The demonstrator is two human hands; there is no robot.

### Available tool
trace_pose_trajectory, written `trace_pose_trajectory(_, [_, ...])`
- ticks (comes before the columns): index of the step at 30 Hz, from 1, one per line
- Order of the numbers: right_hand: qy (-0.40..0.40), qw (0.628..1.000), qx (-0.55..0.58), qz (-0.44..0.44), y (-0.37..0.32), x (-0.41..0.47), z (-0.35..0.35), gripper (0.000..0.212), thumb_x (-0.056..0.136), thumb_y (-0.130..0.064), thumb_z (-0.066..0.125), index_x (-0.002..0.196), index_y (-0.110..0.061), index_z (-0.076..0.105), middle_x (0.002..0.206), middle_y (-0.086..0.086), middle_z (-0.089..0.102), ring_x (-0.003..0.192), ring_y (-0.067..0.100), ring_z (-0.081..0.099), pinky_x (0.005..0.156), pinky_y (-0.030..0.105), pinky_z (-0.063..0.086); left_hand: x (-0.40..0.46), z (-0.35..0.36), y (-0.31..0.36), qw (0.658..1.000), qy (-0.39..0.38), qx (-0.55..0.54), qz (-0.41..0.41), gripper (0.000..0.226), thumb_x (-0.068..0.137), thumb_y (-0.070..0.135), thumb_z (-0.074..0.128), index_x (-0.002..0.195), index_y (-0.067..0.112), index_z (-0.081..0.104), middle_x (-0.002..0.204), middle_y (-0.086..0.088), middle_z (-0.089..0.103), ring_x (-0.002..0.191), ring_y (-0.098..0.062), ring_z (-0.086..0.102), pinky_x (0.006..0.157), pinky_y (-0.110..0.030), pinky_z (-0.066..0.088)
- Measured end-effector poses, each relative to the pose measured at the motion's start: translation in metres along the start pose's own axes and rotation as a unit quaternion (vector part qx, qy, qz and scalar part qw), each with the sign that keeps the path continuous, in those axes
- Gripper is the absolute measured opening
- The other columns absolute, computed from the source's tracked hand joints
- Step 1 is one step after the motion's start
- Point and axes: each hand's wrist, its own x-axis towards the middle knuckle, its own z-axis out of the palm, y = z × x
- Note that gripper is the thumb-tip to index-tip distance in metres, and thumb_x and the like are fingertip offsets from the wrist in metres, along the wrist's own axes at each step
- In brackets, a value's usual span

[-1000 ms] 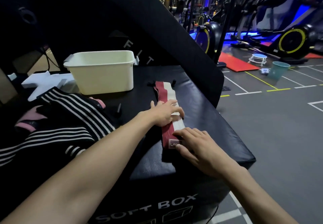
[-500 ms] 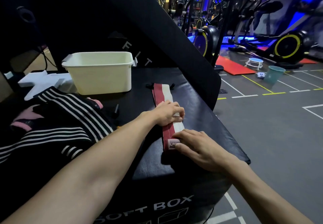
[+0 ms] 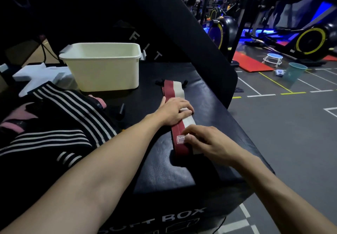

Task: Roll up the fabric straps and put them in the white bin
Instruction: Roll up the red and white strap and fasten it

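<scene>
From the head camera, your left hand [image 3: 173, 110] lies palm down across the middle of the red and white strap [image 3: 176, 95], fingers curled lightly over its far edge and pressing it flat against the black soft box [image 3: 164, 170]. Your forearm reaches in from the lower left. Your right hand [image 3: 206, 142] comes in from the lower right and sits on the strap's near end, fingers bent, with the fingertips [image 3: 187, 138] on the small label patch; it looks as if you are pinching that end, but the thumb is hidden under the hand (so the grip itself cannot be confirmed).

The stretch of strap beneath both hands is covered, and the label's lettering is half hidden by your fingers. The dark clips at the strap's far end are hard to make out.

The strap lies flat and unrolled on the box top, its long axis running from near you away towards the far edge, tilted slightly left. The white bin [image 3: 104, 67] stands on the box beyond it, to the left, well apart from the strap. Black straps with white stripes [image 3: 60, 120] are piled at the left.
</scene>
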Motion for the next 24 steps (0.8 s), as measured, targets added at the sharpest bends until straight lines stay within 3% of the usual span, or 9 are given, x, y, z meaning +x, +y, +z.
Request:
trace_pose_trajectory(3, [-0.008,0.996,-0.083,0.016,-0.001,0.013,0.003,0.033,0.104,-0.048,0.036,0.092,-0.027,0.059,0.075,-0.015,0.050,0.080,0.007,0.045,0.078,0.032,0.033,0.005,-0.005,-0.005,1.000,-0.001,0.002,-0.007,0.024,0.105,0.043,0.051,0.121,0.042,0.069,0.151,0.012,0.049,0.146,-0.014,0.032,0.119,-0.065,-0.001])
trace_pose_trajectory(5, [-0.023,0.990,-0.135,0.037,-0.001,0.018,0.006,0.041,0.098,-0.056,0.023,0.091,-0.030,0.055,0.086,-0.014,0.050,0.093,0.009,0.040,0.089,0.037,0.030,0.009,-0.007,-0.010,1.000,-0.001,0.005,-0.008,0.025,0.104,0.045,0.052,0.122,0.043,0.069,0.153,0.011,0.049,0.146,-0.015,0.033,0.119,-0.064,0.002])
trace_pose_trajectory(8, [0.005,0.988,-0.143,0.053,0.007,0.020,0.012,0.064,0.090,-0.067,0.012,0.100,-0.029,0.063,0.109,-0.016,0.044,0.104,0.013,0.035,0.093,0.039,0.029,0.014,-0.004,-0.016,1.000,0.009,0.009,-0.002,0.024,0.103,0.048,0.053,0.120,0.045,0.069,0.153,0.010,0.049,0.146,-0.015,0.035,0.120,-0.061,0.008])
trace_pose_trajectory(10, [0.055,0.990,-0.124,0.037,0.009,0.022,0.016,0.054,0.091,-0.065,0.025,0.105,-0.034,0.066,0.111,-0.019,0.039,0.105,0.013,0.036,0.091,0.039,0.031,0.016,-0.003,-0.019,1.000,0.017,0.016,0.003,0.023,0.101,0.051,0.053,0.118,0.048,0.069,0.153,0.011,0.050,0.146,-0.015,0.037,0.120,-0.060,0.013])
trace_pose_trajectory(13, [0.156,0.981,-0.109,-0.030,0.007,0.026,0.023,0.010,0.093,-0.042,0.061,0.101,-0.036,0.059,0.103,-0.027,0.037,0.094,0.011,0.043,0.078,0.038,0.036,0.017,-0.001,-0.023,0.999,0.025,0.020,0.008,0.023,0.100,0.051,0.053,0.117,0.049,0.069,0.152,0.010,0.052,0.145,-0.014,0.039,0.118,-0.059,0.017])
trace_pose_trajectory(17, [0.230,0.954,-0.169,-0.092,0.006,0.021,0.026,0.008,0.094,-0.032,0.068,0.092,-0.024,0.065,0.087,-0.012,0.062,0.077,0.019,0.059,0.068,0.041,0.045,0.017,-0.003,-0.022,0.999,0.038,0.010,0.015,0.023,0.101,0.049,0.055,0.117,0.046,0.071,0.150,0.010,0.054,0.144,-0.010,0.040,0.117,-0.055,0.019])
trace_pose_trajectory(20, [0.205,0.956,-0.189,-0.096,0.003,0.007,0.027,0.035,0.099,-0.052,0.056,0.099,-0.022,0.074,0.097,-0.007,0.070,0.087,0.020,0.065,0.080,0.039,0.049,0.016,-0.003,-0.021,0.998,0.053,-0.011,0.015,0.022,0.101,0.044,0.059,0.116,0.040,0.074,0.146,0.010,0.058,0.143,-0.006,0.040,0.116,-0.048,0.020])
trace_pose_trajectory(22, [0.161,0.967,-0.181,-0.082,0.004,-0.003,0.027,0.050,0.091,-0.064,0.061,0.115,-0.023,0.074,0.114,-0.008,0.070,0.103,0.018,0.067,0.092,0.038,0.051,0.016,-0.003,-0.020,0.998,0.059,-0.026,0.011,0.021,0.100,0.043,0.061,0.115,0.038,0.075,0.144,0.010,0.060,0.142,-0.005,0.042,0.116,-0.046,0.019])
trace_pose_trajectory(24, [0.115,0.976,-0.170,-0.072,0.008,-0.006,0.024,0.058,0.082,-0.059,0.074,0.128,-0.023,0.069,0.125,-0.009,0.067,0.113,0.017,0.065,0.096,0.037,0.052,0.016,-0.002,-0.020,0.997,0.064,-0.045,0.001,0.021,0.098,0.042,0.064,0.114,0.035,0.076,0.143,0.011,0.061,0.141,-0.006,0.044,0.114,-0.040,0.017])
